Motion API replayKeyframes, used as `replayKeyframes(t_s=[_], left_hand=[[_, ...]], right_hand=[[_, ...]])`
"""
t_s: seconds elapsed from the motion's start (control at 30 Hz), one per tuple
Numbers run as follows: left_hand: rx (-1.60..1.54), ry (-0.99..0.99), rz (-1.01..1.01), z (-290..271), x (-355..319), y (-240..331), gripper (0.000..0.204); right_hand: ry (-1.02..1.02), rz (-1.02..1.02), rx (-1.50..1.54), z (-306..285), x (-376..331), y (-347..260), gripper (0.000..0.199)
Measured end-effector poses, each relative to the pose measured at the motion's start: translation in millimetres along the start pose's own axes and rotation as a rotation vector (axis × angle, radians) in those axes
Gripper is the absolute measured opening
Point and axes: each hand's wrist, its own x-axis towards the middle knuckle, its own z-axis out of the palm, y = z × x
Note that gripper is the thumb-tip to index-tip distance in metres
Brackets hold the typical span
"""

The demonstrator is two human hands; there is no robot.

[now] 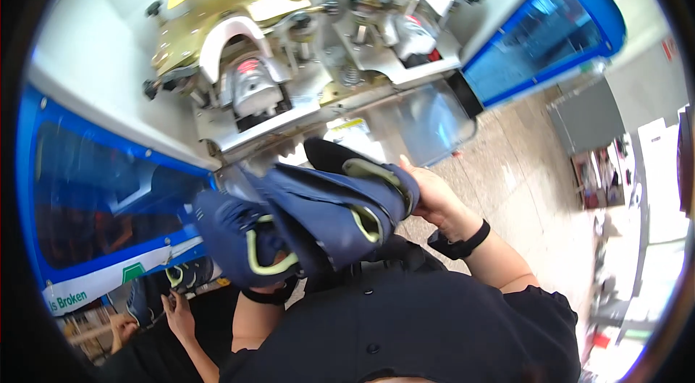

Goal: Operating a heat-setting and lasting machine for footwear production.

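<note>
Both hands were up in front of the chest, with a bundle of navy shoe uppers (326,209) spread between them. The right hand (433,193) was closed around the bundle's right end, its palm against the blue material and one fingertip reaching up beside the top edge; a black watch (460,242) circled that wrist. The left hand (265,287) lay mostly hidden at the other end, below the leftmost upper, so how far its fingers were bent could not be told, though it seemed to support that side from underneath. Pale green lining showed at the collars of the uppers, and a black piece (329,155) stuck up at the top of the bundle. The uppers hung in the air just in front of a machine (253,133), apart from its two metal forms, the left form (255,90) and the right form (414,37). A blue-framed window panel (108,195) stood on the left. Below it, a co-worker's hands, one of them raised (179,316), were at a dark shoe piece with green trim (190,274).
</note>
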Motion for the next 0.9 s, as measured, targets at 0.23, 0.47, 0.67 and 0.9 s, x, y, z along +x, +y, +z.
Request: replayKeyframes(t_s=[0.23, 0.47, 0.67, 0.9], left_hand=[[0.287, -0.154, 0.048, 109, 28, 4, 0.019], [0.568, -0.522, 0.129, 313, 31, -54, 0.020], [0.837, -1.213, 0.178, 367, 25, -179, 0.022], [0.982, -1.483, 0.314, 557, -44, -264, 0.023]], right_hand=[[0.027, -0.028, 0.045, -116, -73, 38, 0.041], [0.308, -0.197, 0.140, -270, -182, 155, 0.042], [0.112, -0.916, 0.227, -361, -290, 237, 0.056], [0.423, -0.850, 0.286, -413, -407, 338, 0.085]])
